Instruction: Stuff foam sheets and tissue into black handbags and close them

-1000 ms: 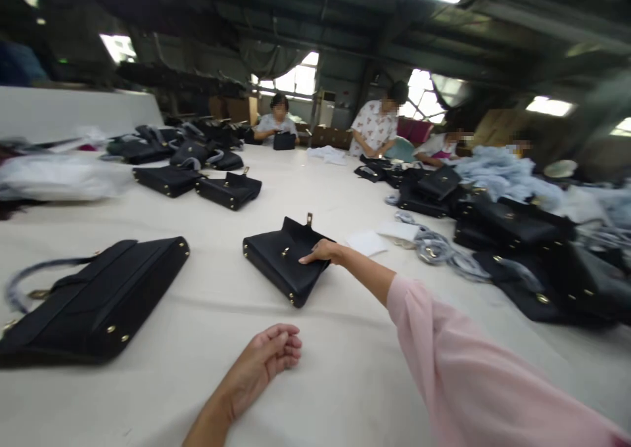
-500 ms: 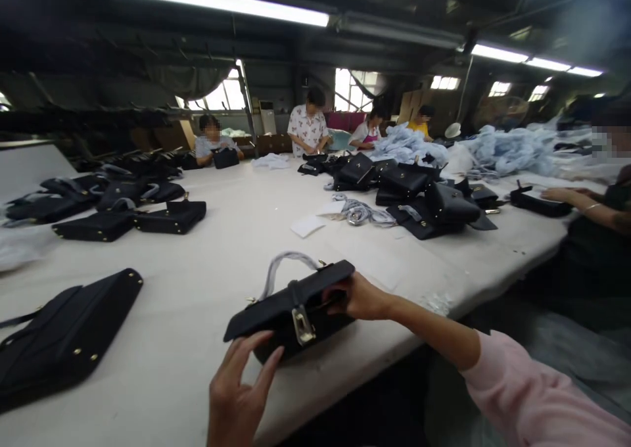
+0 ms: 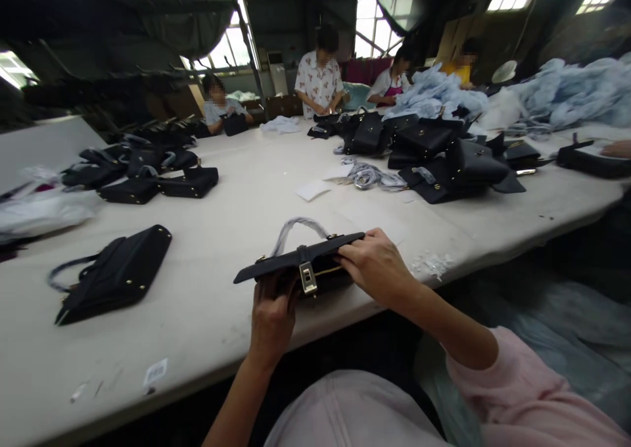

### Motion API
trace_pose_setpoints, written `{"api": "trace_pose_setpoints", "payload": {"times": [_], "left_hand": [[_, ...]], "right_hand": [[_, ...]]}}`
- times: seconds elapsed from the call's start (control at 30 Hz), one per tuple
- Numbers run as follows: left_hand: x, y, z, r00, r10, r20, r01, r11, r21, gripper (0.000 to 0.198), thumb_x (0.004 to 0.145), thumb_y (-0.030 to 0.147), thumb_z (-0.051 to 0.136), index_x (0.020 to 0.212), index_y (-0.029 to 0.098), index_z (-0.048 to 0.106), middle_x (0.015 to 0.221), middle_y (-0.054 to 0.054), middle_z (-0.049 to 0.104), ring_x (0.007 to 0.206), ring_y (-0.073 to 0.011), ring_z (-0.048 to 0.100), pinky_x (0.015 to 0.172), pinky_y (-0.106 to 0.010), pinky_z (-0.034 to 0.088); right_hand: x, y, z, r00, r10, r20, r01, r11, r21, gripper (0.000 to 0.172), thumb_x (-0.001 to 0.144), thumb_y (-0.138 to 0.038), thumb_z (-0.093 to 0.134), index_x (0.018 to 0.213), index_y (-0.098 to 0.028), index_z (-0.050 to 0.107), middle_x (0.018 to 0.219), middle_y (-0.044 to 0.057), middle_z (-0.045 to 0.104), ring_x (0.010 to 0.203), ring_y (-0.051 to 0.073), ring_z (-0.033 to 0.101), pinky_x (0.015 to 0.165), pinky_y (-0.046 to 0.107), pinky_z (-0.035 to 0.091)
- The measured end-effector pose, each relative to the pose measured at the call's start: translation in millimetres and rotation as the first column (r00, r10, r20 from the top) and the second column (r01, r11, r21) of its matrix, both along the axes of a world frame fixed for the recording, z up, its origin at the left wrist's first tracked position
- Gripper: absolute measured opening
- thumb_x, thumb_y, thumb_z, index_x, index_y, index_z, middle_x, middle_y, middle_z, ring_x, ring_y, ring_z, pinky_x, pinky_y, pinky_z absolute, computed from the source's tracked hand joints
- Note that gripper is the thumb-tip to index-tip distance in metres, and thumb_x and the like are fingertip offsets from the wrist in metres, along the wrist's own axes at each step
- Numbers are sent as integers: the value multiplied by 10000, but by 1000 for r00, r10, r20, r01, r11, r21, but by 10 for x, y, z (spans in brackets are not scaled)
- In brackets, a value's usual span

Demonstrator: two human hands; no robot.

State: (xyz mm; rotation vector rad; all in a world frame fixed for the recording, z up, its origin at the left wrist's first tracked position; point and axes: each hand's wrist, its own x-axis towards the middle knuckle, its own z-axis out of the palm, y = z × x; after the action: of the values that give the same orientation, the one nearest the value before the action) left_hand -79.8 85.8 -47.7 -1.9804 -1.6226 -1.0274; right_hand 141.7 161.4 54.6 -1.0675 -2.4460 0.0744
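A black handbag (image 3: 328, 286) lies at the near edge of the table, its wrapped handle (image 3: 302, 222) standing up behind the flap (image 3: 276, 263). A gold clasp (image 3: 308, 278) hangs at the front, and a stretch of gold zipper shows under the flap. My right hand (image 3: 379, 268) is closed on the right end of the flap, thumb and fingers at its edge. Below the left part of the flap, my left hand (image 3: 273, 315) grips the bag's front; its fingertips are hidden in shadow there.
Another black handbag (image 3: 121, 273) lies to the left on the white table (image 3: 236, 223). Piled black bags (image 3: 444, 158) and wrapped straps (image 3: 367, 174) lie farther back at right. More bags (image 3: 148, 164) lie back left. Plastic scraps (image 3: 434, 263) sit near the right edge. Several people work beyond.
My left hand has moved from the bag's left corner to under the flap. The flap is lifted more, showing the zipper. The camera view has tilted down.
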Motion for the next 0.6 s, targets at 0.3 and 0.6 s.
{"api": "trace_pose_setpoints", "payload": {"times": [0.3,0.6], "left_hand": [[166,-183,2,994,-87,64,92,993,-76,163,865,74,551,976,184,596,886,-34,619,904,-191,548,998,-463,411],[197,-182,-11,988,-100,117,108,992,-60,269,861,29,515,1049,200,601,944,-40,622,976,-196,532,1016,-454,394]], "right_hand": [[-689,764,-320,768,-102,-632,-486,549,-680,193,798,-95,598,940,-106,728,830,56,725,782,176,674,709,251,529],[-1081,486,-274,930,293,-223,-363,832,-419,248,789,-430,704,847,-196,759,832,55,723,833,227,667,744,273,484]]}}
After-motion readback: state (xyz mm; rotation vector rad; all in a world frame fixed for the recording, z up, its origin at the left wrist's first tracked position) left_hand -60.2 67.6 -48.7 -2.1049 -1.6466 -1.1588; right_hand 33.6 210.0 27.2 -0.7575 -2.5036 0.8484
